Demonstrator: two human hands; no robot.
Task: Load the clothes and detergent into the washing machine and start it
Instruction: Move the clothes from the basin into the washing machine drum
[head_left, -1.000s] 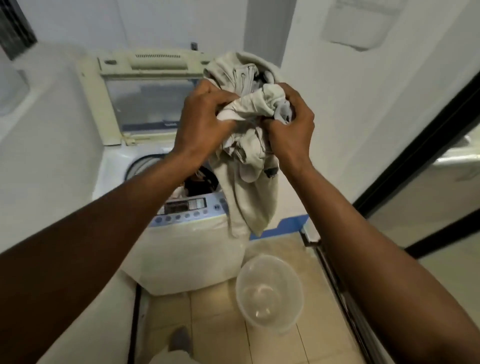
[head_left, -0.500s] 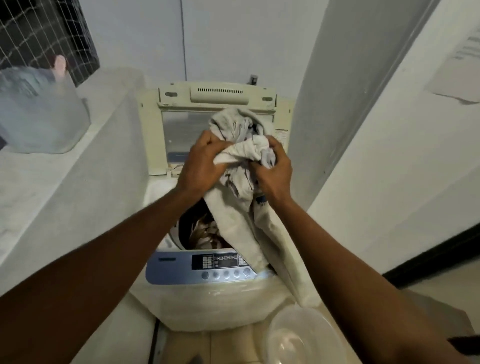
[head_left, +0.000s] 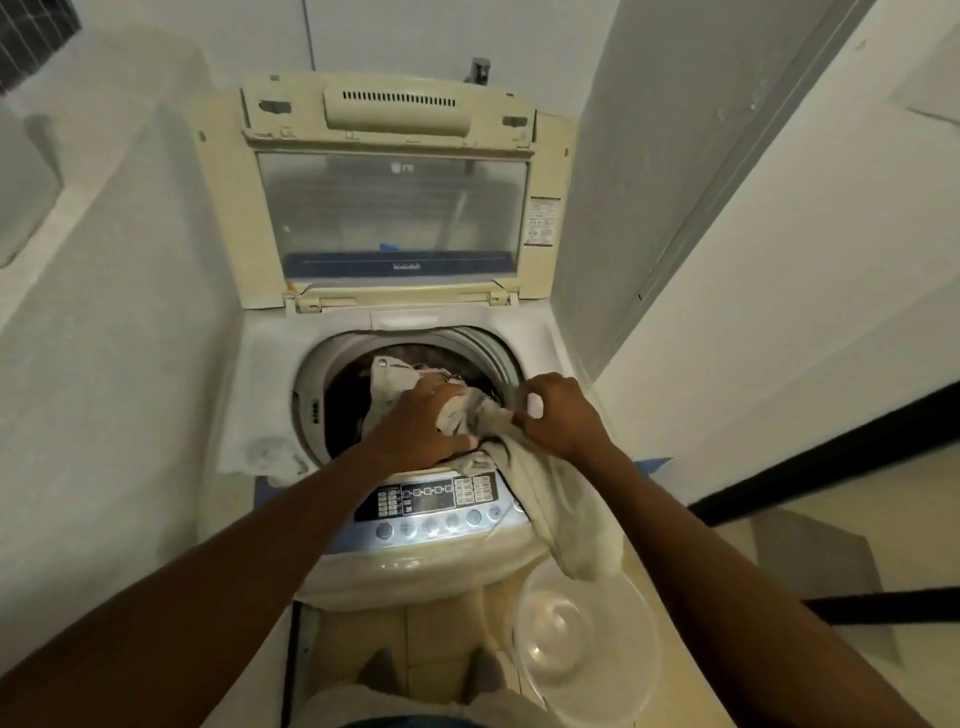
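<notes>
A top-loading washing machine (head_left: 270, 395) stands with its lid (head_left: 395, 218) raised and its drum open. A beige garment (head_left: 561, 509) lies half in the drum, and one end hangs over the control panel (head_left: 431, 501) and down the machine's front right. My left hand (head_left: 415, 431) grips the bunched cloth at the drum's front rim. To its right, my right hand (head_left: 561, 415) pinches the same cloth at the drum's right edge. Darker clothes show deep inside the drum behind the beige cloth. No detergent is in view.
A clear plastic basin (head_left: 587, 644) sits on the tiled floor at the machine's front right. A white ledge (head_left: 104, 270) runs along the left of the machine, a grey wall (head_left: 649, 156) closes in on its right, and a dark door frame (head_left: 831, 457) crosses the right side.
Both hands have dropped from chest height down to the drum opening with the beige garment, which now sits partly inside the drum. The view has tilted down over the machine.
</notes>
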